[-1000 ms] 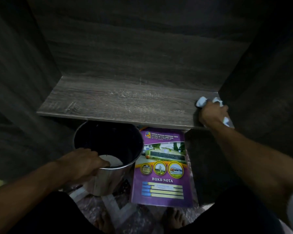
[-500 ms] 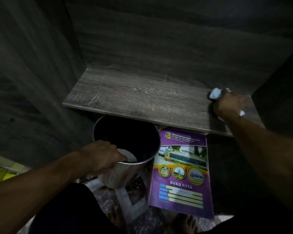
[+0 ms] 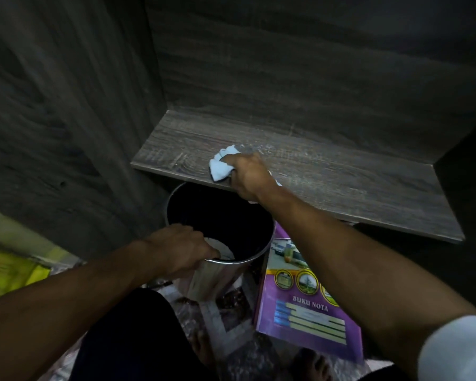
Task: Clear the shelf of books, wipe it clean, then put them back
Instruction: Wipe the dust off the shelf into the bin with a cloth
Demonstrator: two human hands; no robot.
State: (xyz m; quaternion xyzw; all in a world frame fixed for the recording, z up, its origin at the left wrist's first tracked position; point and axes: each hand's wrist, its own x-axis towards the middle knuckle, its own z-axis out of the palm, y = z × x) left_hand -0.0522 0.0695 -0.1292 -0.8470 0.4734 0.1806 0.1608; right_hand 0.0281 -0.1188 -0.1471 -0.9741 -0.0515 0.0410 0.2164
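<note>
Shelf (image 3: 341,182) of dark wood, bare, with the right hand (image 3: 249,174) clutching a pale cloth (image 3: 221,165) against its front left. Left hand (image 3: 180,250) grips a metal bin's (image 3: 220,232) rim; a purple book (image 3: 308,309) lies on the floor.

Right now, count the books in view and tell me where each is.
1. A purple notebook lies flat on the floor below the shelf, right of the metal bin. An arm covers part of it; more may be hidden.

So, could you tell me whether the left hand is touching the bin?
Touching. The head view shows the left hand gripping the bin, its fingers curled over the rim.
</note>
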